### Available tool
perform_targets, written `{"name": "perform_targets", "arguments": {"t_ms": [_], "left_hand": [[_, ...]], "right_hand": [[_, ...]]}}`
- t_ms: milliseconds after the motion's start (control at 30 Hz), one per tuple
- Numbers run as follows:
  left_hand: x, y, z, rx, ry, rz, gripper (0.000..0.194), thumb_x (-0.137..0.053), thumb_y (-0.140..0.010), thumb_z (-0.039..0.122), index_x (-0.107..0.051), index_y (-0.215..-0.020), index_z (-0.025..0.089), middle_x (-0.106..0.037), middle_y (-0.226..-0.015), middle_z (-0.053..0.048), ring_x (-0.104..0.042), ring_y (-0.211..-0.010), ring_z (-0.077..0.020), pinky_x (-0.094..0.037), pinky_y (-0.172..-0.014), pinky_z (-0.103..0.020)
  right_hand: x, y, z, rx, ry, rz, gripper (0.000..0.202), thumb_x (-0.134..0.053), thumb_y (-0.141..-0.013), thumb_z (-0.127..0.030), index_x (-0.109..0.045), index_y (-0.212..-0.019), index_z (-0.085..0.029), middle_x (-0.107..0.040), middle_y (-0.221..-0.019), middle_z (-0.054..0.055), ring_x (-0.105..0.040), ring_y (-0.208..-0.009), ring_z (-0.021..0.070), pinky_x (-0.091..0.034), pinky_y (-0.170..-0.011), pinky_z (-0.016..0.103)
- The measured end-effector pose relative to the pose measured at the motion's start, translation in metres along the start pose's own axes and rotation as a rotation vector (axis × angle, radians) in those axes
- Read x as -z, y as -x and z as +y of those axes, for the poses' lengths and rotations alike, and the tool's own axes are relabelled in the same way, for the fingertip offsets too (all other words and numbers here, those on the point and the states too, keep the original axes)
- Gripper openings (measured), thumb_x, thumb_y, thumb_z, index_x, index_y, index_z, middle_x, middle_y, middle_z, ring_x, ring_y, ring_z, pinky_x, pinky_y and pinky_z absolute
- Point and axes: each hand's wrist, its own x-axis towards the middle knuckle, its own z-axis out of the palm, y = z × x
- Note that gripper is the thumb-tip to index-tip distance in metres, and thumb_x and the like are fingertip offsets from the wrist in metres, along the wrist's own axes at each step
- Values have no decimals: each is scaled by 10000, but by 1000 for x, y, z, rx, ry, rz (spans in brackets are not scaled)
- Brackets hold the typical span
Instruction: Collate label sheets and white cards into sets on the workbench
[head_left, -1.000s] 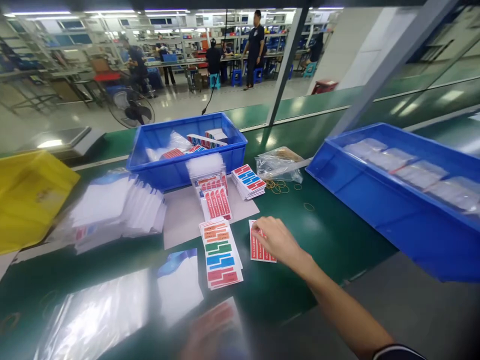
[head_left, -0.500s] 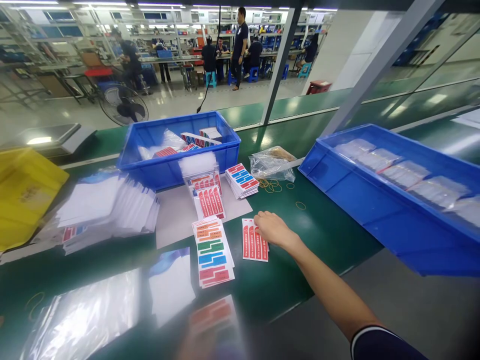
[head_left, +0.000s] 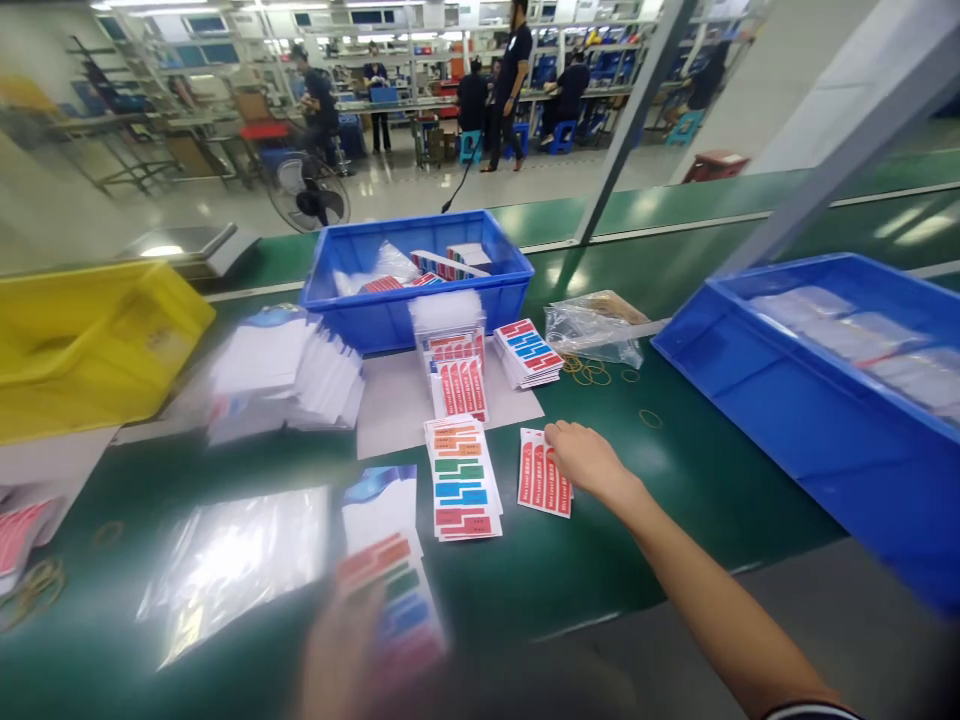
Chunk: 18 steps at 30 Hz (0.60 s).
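Head cam, looking down at the green bench [head_left: 675, 480]. The right hand [head_left: 589, 460] is stretched out over the middle of it, fingers [head_left: 559, 437] laid loosely together and resting on the right edge of a small stack of red label sheets [head_left: 541, 475], more touching than pinching as far as I can see. That stack lies flat just right of a taller pile of multicolour label sheets [head_left: 461, 478], orange, green, blue and red.

The left hand [head_left: 337, 650] is down at the near edge, super blurry, and looks like it's gripping a multicolour sheet [head_left: 394, 595]; I can't really make out the fingers there.

Far side: a blue bin [head_left: 390, 310] holding more packs, a big blue tray [head_left: 787, 400] on the right, a yellow bin [head_left: 90, 340] on the left. A heap of white sleeves [head_left: 292, 370] sits left of the centre piles, rubber bands [head_left: 592, 372] are scattered near a clear bag [head_left: 592, 325], and a clear plastic pouch [head_left: 232, 550] lies near left.
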Motion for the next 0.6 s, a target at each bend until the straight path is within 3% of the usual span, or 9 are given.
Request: {"name": "perform_targets", "arguments": {"t_ms": [67, 200, 267, 433, 600], "left_hand": [[9, -19, 6, -68, -85, 43, 587, -663, -693, 564, -576, -1136, 188, -716, -887, -84, -709, -713, -266, -606, -590, -407], [16, -61, 9, -408, -475, 141, 413, -511, -814, 456, -603, -1101, 174, -544, -1283, -147, -623, -1069, -281, -577, -813, -382], [12, -79, 8, -504, -682, 171, 404, -455, -835, 417, -629, -1064, 134, -475, -1340, -178, -542, -1177, -309, -531, -912, -425], [-1, -103, 11, -550, -872, 224, 372, -487, -806, 351, -644, -1017, 88, -496, -1251, -225, -432, -1219, -378, -373, -1036, -559], [-5, -113, 21, -549, -962, 242, 296, -507, -787, 320, -650, -961, 127, -553, -1148, -183, -493, -1118, -344, -399, -993, -532]], "right_hand": [[-2, -2, -1, 4, 14, -9, 161, -457, -916, -121, -598, -993, -108, -646, -1012, 149, -609, -951, 281, -398, -720, 335], [-4, -6, 0, 3, 36, -37, 156, -487, -920, -172, -610, -980, -97, -650, -1005, 161, -619, -946, 294, -408, -713, 340], [-3, -8, 1, 3, 41, -49, 157, -493, -920, -178, -609, -986, -95, -645, -1020, 167, -620, -950, 297, -411, -712, 342], [2, -8, 2, -5, 31, -83, 146, -484, -926, -177, -596, -996, -114, -641, -1038, 155, -619, -945, 289, -411, -701, 344], [8, -7, 2, -2, 8, -110, 123, -475, -927, -165, -575, -988, -127, -632, -1047, 144, -613, -953, 278, -400, -692, 333]]}}
